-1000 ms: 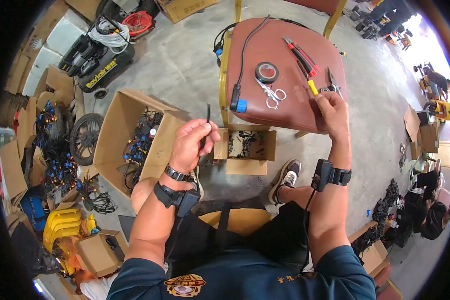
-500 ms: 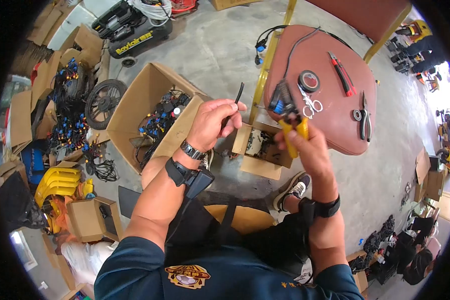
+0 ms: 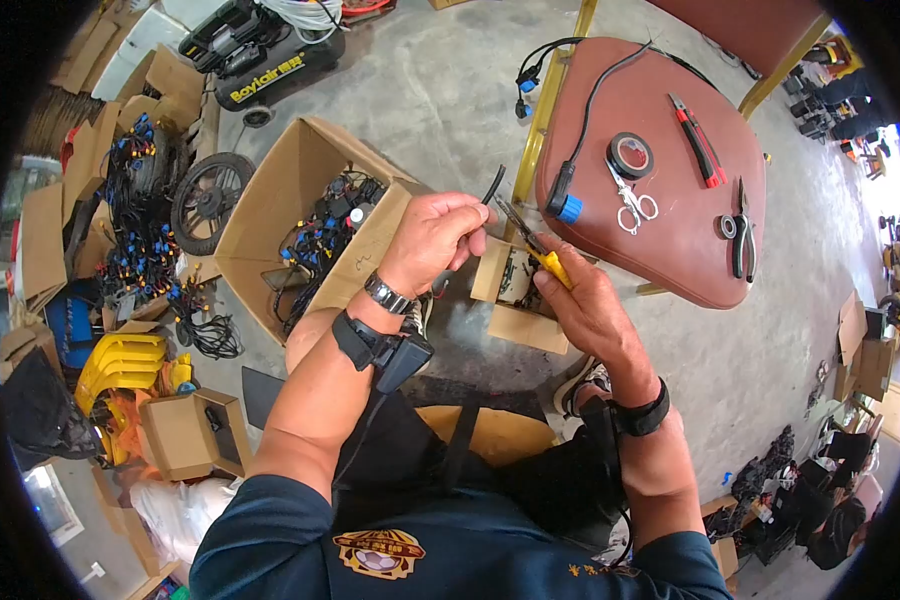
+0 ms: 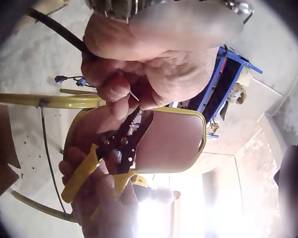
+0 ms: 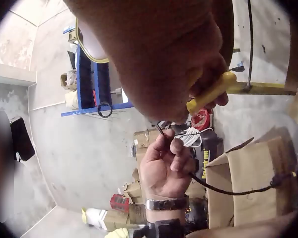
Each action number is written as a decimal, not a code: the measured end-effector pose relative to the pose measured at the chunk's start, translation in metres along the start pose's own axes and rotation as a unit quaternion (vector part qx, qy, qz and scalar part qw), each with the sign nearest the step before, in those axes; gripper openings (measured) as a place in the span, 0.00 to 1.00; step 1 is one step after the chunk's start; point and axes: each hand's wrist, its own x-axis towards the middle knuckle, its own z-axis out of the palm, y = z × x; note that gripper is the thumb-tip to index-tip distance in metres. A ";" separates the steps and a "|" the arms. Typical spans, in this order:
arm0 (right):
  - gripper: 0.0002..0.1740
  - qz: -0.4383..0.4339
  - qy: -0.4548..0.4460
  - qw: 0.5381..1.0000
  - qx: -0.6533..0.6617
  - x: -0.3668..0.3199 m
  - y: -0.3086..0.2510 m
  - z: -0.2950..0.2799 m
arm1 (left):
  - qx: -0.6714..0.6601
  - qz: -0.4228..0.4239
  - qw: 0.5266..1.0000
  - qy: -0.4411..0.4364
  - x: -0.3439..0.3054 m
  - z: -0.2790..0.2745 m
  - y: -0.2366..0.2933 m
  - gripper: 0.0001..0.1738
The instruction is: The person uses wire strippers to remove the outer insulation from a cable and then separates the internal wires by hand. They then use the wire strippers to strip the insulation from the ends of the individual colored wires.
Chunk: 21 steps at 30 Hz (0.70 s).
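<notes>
My left hand (image 3: 432, 240) pinches a black cable (image 3: 494, 185) between thumb and fingers, its short end sticking up. In the left wrist view a thin pale wire (image 4: 134, 95) shows at the left fingertips (image 4: 120, 94). Yellow-handled pliers (image 3: 553, 266) are gripped in my right hand (image 3: 592, 312), their dark toothed jaws beside the cable end. The left wrist view has the pliers' head (image 4: 123, 140) just below the wire; whether they touch, I cannot tell. In the right wrist view my right hand (image 5: 164, 64) hides most of the pliers, leaving a yellow handle (image 5: 211, 92) visible.
A brown chair seat (image 3: 660, 230) holds tape (image 3: 630, 155), scissors (image 3: 634, 205), a red-black cutter (image 3: 698, 140), grey-black pliers (image 3: 740, 240) and a cable with a blue connector (image 3: 568, 208). Cardboard boxes (image 3: 260, 215) stand on the floor, one full of cables.
My right hand has come from the chair seat to beside my left hand, bringing the yellow-handled pliers. The left hand keeps its pinch on the cable. The head view has shifted.
</notes>
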 end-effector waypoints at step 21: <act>0.30 -0.129 0.077 0.962 -0.230 -0.005 0.003 0.003 | 0.051 0.014 0.999 -0.005 -0.010 0.014 -0.014 0.12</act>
